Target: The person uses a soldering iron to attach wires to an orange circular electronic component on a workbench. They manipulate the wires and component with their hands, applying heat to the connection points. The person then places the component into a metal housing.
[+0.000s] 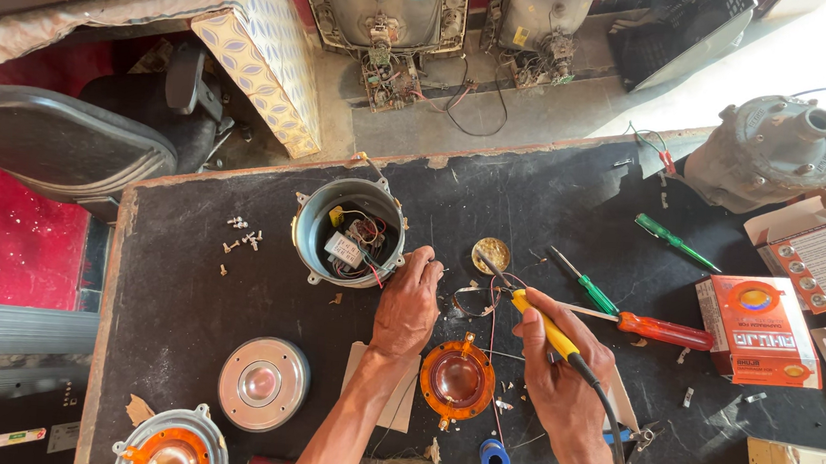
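Workbench [194, 274]: a dark, scuffed tabletop with a worn wooden edge, standing on a concrete floor. Two old television chassis [383, 14] lie on the floor beyond it; a grey chair [47, 139] stands at the left.

Metal housing [349, 232]: an open round can, upright on the bench, containing coloured wires and a small white component. A small round tin [491, 255] sits open just right of it.

Left hand [408, 300]: palm down, fingers curled, fingertips at the housing rim; nothing seen in its grasp.

Right hand [559, 371]: closed around the yellow-handled soldering iron [534, 315], whose tip points toward the tin. An orange diaphragm [457, 378] lies between the two hands.
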